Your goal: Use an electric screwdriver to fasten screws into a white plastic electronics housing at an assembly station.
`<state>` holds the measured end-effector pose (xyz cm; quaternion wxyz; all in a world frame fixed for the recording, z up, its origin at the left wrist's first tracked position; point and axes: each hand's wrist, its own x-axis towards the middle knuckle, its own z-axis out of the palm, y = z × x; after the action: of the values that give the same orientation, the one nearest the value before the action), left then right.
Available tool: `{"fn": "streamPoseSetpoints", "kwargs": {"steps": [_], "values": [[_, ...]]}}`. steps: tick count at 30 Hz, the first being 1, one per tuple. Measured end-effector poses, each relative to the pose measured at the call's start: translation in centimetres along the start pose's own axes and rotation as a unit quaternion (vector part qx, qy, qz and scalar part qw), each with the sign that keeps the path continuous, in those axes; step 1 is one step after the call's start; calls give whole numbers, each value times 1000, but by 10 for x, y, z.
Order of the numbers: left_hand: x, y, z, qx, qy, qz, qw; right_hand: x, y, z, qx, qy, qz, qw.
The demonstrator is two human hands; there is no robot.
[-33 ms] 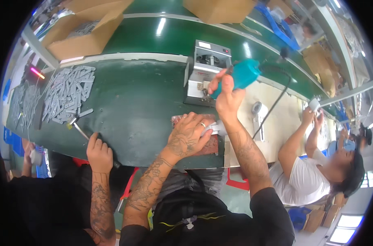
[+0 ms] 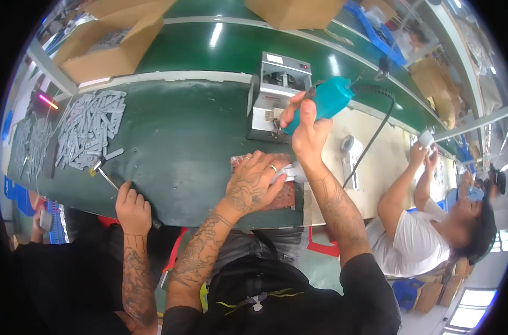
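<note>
My right hand (image 2: 311, 133) is wrapped round a teal electric screwdriver (image 2: 332, 97), raised over the bench and tilted. Its tip is hidden behind the hand and forearm. A black coiled cable (image 2: 379, 90) runs from its upper end. My left hand (image 2: 249, 183), with a ring on one finger, lies over a reddish board (image 2: 280, 200) at the front edge of the bench. Its thumb and fingers hold a white plastic part (image 2: 290, 172), whose right end passes behind my right forearm.
Behind my hands stands a grey metal machine (image 2: 263, 124). Another white part (image 2: 351, 151) lies on the pale bench top to the right. At left, a co-worker's hand (image 2: 133, 209) grips a hammer (image 2: 107, 177) near piled grey strips (image 2: 92, 125). Another person (image 2: 427, 240) works at right.
</note>
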<state>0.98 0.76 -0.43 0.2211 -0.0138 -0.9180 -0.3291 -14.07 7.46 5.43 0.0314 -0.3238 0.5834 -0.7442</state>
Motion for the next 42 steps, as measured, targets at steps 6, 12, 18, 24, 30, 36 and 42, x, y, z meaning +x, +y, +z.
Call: {"fn": "streamPoseSetpoints", "kwargs": {"steps": [6, 12, 18, 24, 30, 36, 42], "values": [[7, 0, 1, -6, -27, -12, 1000, -40, -42, -40, -16, 6, 27, 1000], [7, 4, -4, -12, -45, -21, 999, -65, -48, -49, -34, -7, 70, 997], [8, 8, -6, 0, -55, -14, 998, -73, -41, -53, -16, -19, 84, 996], [13, 6, -4, 13, -76, -22, 997, -75, -29, -53, 29, -11, 90, 995], [15, 6, -4, 14, -78, -17, 997, -73, -28, -50, 52, -14, 66, 996], [8, 6, -2, -1, -49, -10, 999, -75, -28, -55, 48, 27, 99, 994], [-6, 22, 1, 46, -51, 63, 996, -24, -22, -85, 57, 216, -58, 973]]}}
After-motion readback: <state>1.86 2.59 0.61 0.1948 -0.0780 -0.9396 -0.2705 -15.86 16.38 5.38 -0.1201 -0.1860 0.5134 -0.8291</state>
